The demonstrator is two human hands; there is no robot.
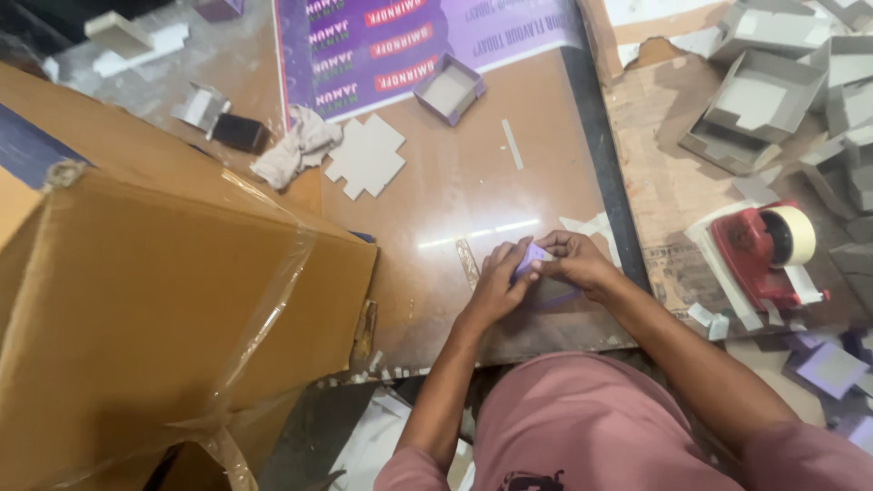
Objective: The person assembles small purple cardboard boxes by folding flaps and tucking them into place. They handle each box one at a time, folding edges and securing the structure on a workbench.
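Both my hands meet over the brown glossy table [491, 182], near its front edge. My left hand [496, 277] and my right hand [573, 259] together pinch a small purple paper-covered piece [530, 259], folded between the fingers. A purple strip lies on the table just under my right hand. A flat grey cross-shaped cardboard blank [366, 156] lies further up the table. A small finished purple tray box [450, 89] stands beyond it.
A large brown carton [155, 309] with clear tape fills the left. A red tape dispenser [764, 250] sits at the right, with several grey cardboard trays [773, 91] stacked behind it. A crumpled cloth [296, 145] and a purple printed sheet [409, 36] lie at the back.
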